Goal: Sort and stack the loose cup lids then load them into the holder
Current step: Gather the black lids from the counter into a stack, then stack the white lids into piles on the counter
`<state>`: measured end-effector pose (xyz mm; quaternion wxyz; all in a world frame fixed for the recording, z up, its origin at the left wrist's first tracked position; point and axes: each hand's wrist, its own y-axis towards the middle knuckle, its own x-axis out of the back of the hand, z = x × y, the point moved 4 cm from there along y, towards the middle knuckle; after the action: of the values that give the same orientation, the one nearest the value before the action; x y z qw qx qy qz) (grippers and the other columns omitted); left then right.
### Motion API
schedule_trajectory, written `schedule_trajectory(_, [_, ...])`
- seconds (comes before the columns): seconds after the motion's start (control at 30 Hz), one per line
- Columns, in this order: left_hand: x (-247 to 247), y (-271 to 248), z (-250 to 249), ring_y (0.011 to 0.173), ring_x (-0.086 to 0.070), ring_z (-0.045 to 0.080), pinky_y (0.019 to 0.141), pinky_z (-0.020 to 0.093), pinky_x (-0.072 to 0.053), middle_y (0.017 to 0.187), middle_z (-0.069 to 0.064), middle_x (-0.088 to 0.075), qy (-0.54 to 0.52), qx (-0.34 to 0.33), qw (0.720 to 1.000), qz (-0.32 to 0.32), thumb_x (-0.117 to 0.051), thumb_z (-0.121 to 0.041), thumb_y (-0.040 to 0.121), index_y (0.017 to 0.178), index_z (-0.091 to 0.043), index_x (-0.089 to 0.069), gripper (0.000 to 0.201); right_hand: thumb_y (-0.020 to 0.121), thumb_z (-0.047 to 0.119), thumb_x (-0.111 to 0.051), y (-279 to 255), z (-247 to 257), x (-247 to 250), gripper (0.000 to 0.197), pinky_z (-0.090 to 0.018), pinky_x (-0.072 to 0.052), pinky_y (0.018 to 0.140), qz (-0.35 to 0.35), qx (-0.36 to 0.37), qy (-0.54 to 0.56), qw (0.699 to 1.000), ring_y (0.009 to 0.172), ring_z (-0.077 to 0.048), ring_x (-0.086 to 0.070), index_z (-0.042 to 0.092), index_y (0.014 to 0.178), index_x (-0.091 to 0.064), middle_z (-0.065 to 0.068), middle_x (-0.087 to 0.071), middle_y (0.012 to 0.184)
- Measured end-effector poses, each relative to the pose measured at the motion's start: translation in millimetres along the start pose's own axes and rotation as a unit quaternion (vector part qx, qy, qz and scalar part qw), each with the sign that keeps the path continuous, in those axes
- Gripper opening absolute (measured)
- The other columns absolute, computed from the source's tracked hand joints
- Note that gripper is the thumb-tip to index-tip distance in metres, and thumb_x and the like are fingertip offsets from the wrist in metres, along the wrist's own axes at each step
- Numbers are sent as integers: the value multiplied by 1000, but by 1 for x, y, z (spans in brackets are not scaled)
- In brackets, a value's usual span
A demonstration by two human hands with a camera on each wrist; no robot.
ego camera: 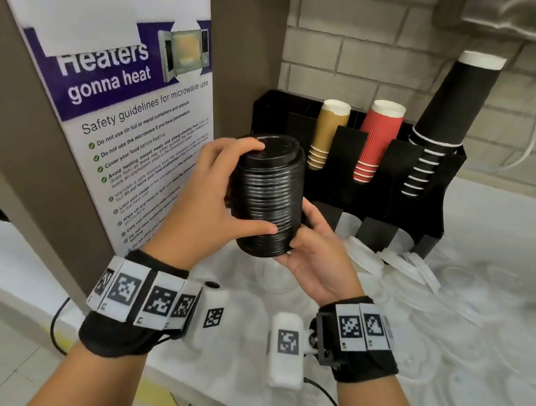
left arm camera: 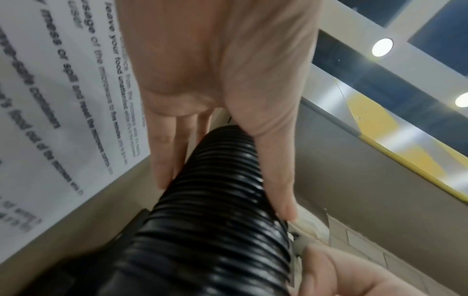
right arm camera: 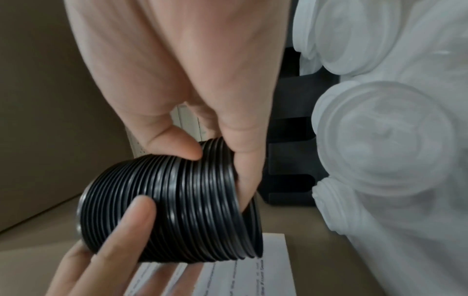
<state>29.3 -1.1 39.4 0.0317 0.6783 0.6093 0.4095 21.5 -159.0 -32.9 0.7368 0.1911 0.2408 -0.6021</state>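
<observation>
One stack of black lids (ego camera: pixel 267 196), three stacks of paper cups, gold (ego camera: pixel 328 133), red (ego camera: pixel 379 138), black (ego camera: pixel 447 122), one holder (ego camera: pixel 441 174), one poster (ego camera: pixel 112 94), two hands counted.

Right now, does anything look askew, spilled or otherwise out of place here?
Yes. White lids lie spilled loose over the counter in front of the black holder instead of stacked. The black lid stack, held by left hand and right hand, looks neat.

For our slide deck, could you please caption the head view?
Both hands, left hand and right hand, grip a stack of black lids before the cup holder.
</observation>
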Motion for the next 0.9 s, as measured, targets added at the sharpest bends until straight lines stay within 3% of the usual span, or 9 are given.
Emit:
schedule_trajectory(0.1, [6,-8,-3,109,-45,11,92,23,-44,132,-3,-34,67,39,997,-3,-91,-30,50,116,-37,-42,83,80,-21,-33,4,-18,-3,71,-52,-50,94,-7,-36,-11,999,112,-34,-60,17,139,-40,-21,-58,126])
schedule_trajectory(0.2, [11,-20,1,88,-46,5,73,15,-37,116,-10,-34,144,68,987,21,-92,-28,51,104,-32,-38,76,78,-24,-30,6,-43,-7,73,-52,-50,93,-8,-81,-21,996,103,-32,-62,17,137,-40,-19,-61,114])
schedule_trajectory(0.3, [20,-34,6,80,-47,7,61,20,-33,109,-8,-33,215,108,969,50,-91,-28,55,94,-28,-37,67,77,-25,-28,6,-68,-11,72,-43,-51,85,-12,-122,-51,991,91,-27,-62,18,133,-42,-15,-62,99])
schedule_trajectory(0.47, [28,-53,16,79,-52,22,63,32,-41,109,-3,-38,328,184,919,120,-86,-35,63,87,-27,-36,56,77,-27,-29,7,-98,-14,73,-33,-52,64,2,-170,-102,980,73,-20,-59,20,130,-44,-13,-55,94])
schedule_trajectory(0.63, [31,-62,24,82,-53,19,62,30,-42,105,-8,-42,356,221,892,169,-82,-38,69,84,-30,-40,45,75,-26,-30,9,-121,-10,71,-43,-50,77,5,-214,-125,969,82,-23,-56,27,117,-49,-12,-51,96])
schedule_trajectory(0.73, [32,-63,25,82,-54,18,62,28,-39,103,-10,-44,352,235,888,179,-82,-36,69,80,-30,-43,42,76,-26,-33,8,-128,-11,68,-38,-51,71,12,-226,-137,964,77,-21,-56,23,121,-47,-7,-55,86])
schedule_trajectory(0.8, [32,-62,26,81,-54,17,61,28,-36,102,-11,-45,352,244,885,185,-83,-36,68,78,-29,-43,41,77,-22,-39,9,-126,-9,65,-38,-52,74,23,-218,-223,950,79,-22,-58,22,124,-45,-6,-57,86])
schedule_trajectory(0.83, [32,-61,26,80,-53,17,60,27,-35,101,-11,-45,353,247,883,188,-83,-36,68,77,-29,-44,41,77,-19,-44,11,-123,-8,63,-43,-51,82,28,-206,-287,935,85,-26,-59,23,125,-46,-8,-57,90])
schedule_trajectory(0.9, [33,-61,27,80,-53,16,58,26,-34,99,-10,-45,357,251,879,193,-83,-37,67,76,-29,-45,39,79,-8,-53,14,-116,-6,60,-48,-48,96,41,-182,-404,895,101,-32,-58,25,129,-46,-13,-55,109])
